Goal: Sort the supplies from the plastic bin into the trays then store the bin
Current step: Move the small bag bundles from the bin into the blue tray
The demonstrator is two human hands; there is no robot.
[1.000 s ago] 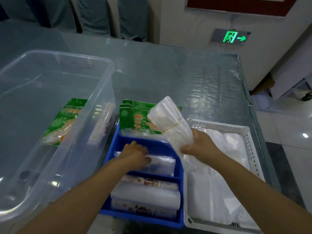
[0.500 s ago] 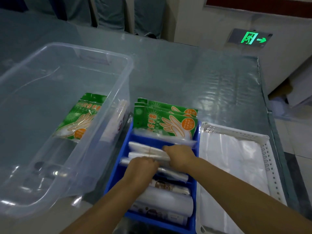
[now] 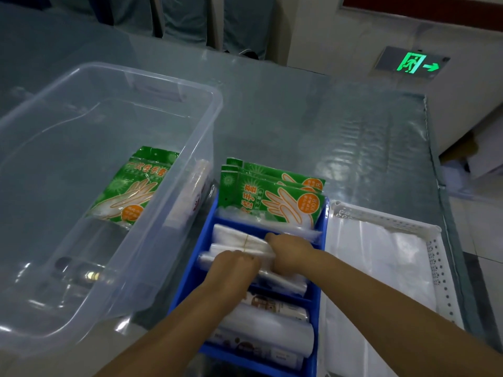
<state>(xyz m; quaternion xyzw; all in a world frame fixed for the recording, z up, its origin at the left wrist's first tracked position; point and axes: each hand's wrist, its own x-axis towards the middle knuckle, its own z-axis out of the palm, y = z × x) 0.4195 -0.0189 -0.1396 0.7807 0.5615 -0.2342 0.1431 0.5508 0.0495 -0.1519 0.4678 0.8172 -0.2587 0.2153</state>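
A clear plastic bin (image 3: 174,85) stands on the left with one green glove packet (image 3: 130,186) and a pale wrapped pack (image 3: 197,191) inside. A blue divided tray (image 3: 206,232) sits beside it. Its far compartment holds several green glove packets (image 3: 272,197). In the middle compartment lies a rubber-banded bundle of clear bags (image 3: 234,238). My right hand (image 3: 291,247) grips that bundle's right end. My left hand (image 3: 235,263), fingers curled, presses on the clear bags in front of it. Wrapped rolls (image 3: 272,330) fill the near compartments.
A white perforated tray (image 3: 435,257) with flat clear bags lies right of the blue tray, close to the table's right edge. The glass-topped table (image 3: 299,118) stretches away behind the trays. Chairs stand at its far side.
My right hand brought the banded bundle down from the air into the blue tray's middle compartment. My left hand stayed in that compartment. The view shifted closer.
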